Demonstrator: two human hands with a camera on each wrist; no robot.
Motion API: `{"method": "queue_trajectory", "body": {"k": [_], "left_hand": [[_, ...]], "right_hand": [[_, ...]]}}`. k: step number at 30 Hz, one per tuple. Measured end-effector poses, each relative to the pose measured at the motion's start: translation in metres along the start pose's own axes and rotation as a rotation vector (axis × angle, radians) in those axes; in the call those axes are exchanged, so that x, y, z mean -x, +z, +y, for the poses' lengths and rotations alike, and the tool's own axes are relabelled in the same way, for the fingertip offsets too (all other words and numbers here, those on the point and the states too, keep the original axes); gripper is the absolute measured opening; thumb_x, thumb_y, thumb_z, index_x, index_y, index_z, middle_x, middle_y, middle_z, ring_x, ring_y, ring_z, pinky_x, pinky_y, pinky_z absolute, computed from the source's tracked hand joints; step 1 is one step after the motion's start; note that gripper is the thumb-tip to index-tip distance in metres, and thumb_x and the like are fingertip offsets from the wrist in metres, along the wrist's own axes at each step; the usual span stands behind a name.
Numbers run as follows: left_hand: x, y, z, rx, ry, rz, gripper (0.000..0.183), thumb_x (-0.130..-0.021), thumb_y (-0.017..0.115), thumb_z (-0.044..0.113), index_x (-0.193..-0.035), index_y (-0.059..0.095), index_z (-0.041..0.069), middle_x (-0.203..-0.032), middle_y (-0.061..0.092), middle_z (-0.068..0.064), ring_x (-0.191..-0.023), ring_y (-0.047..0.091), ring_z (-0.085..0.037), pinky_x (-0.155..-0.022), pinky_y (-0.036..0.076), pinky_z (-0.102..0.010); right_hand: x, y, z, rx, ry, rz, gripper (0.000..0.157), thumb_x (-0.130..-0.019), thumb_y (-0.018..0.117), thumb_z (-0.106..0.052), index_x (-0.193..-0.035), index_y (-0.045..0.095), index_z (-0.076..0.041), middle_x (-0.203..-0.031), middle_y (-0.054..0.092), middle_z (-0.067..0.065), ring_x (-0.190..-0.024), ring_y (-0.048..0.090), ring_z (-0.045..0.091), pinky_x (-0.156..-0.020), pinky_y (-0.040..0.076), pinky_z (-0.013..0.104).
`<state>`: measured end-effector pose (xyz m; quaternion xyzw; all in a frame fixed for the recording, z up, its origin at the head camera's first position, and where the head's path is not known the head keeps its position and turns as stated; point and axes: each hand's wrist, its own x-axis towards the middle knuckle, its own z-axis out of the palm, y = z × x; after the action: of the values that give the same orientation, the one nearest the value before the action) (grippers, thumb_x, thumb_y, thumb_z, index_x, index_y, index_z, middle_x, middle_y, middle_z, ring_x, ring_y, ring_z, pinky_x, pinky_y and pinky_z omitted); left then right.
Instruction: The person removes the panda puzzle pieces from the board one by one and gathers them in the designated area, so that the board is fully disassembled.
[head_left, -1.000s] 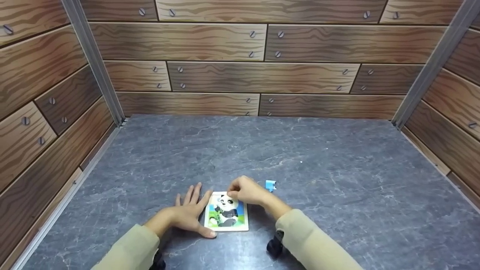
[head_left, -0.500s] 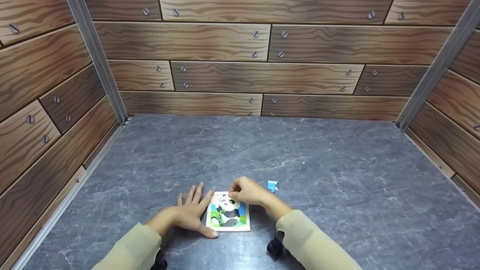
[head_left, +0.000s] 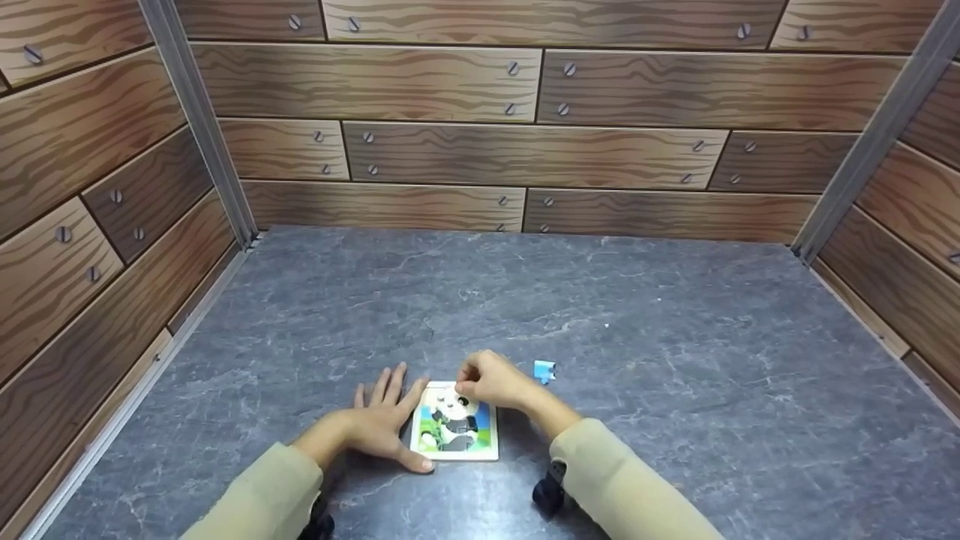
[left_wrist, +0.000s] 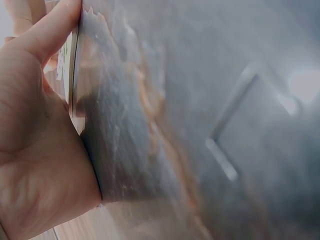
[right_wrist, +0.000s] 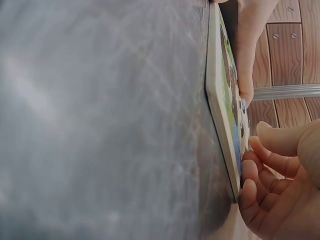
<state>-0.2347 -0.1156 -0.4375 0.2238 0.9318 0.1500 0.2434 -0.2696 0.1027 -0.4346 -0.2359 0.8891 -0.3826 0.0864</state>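
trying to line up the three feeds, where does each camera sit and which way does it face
Head: worn high, looking forward and down at the grey table; shows both sleeves, the left hand flat beside the panda puzzle board, the right hand at its far edge, and a loose blue piece.
Left wrist: low by the table, rolled sideways; shows the left palm against the board's edge.
Right wrist: low, rolled sideways; shows the right fingers at a piece on the board.
Shared: all three see the board.

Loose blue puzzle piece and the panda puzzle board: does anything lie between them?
In the head view, only the right hand sits between the blue puzzle piece and the panda puzzle board; its fingers pinch at the board's top edge. Otherwise bare grey tabletop.
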Motion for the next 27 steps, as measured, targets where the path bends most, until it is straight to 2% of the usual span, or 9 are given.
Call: {"method": "queue_trajectory", "body": {"k": [8,14,16,27], "left_hand": [[-0.0028,-0.0001,-0.0026,0.002,-0.008,-0.012,0.120,-0.065,0.066,0.071,-0.151,-0.001,0.020,-0.151,-0.019,-0.018,-0.136,-0.018,-0.036,-0.102,-0.007,-0.063],[-0.0052,0.0004,-0.0009,0.011,-0.007,-0.013,0.121,-0.065,0.066,0.072,-0.151,-0.001,0.019,-0.151,-0.019,-0.018,-0.136,-0.019,-0.036,-0.102,-0.007,-0.063],[-0.0056,0.0007,0.0003,0.015,-0.008,-0.016,0.121,-0.065,0.066,0.071,-0.151,-0.001,0.018,-0.151,-0.019,-0.018,-0.136,-0.019,-0.035,-0.102,-0.008,-0.063],[-0.0018,-0.0014,0.0000,-0.008,-0.011,-0.034,0.121,-0.066,0.065,0.071,-0.151,-0.002,0.016,-0.151,-0.019,-0.020,-0.136,-0.019,-0.037,-0.101,-0.006,-0.065]], "right_hand": [[-0.0023,0.0023,-0.0002,-0.006,0.015,0.008,0.006,-0.082,0.064,-0.003,-0.076,0.063,-0.002,-0.066,0.054,-0.002,-0.059,0.048,0.010,-0.054,0.042,0.023],[-0.0032,0.0009,0.0013,-0.029,0.022,0.009,0.000,-0.081,0.064,-0.001,-0.081,0.064,-0.001,-0.069,0.057,-0.001,-0.061,0.051,0.010,-0.056,0.044,0.024],[-0.0035,0.0007,0.0024,-0.016,0.020,0.006,0.003,-0.080,0.064,0.000,-0.083,0.065,-0.001,-0.070,0.058,-0.001,-0.062,0.051,0.010,-0.057,0.045,0.024],[-0.0044,0.0019,-0.0027,0.001,-0.002,-0.003,0.002,-0.079,0.063,0.000,-0.080,0.065,0.001,-0.067,0.056,-0.002,-0.060,0.049,0.009,-0.055,0.043,0.023]]}}
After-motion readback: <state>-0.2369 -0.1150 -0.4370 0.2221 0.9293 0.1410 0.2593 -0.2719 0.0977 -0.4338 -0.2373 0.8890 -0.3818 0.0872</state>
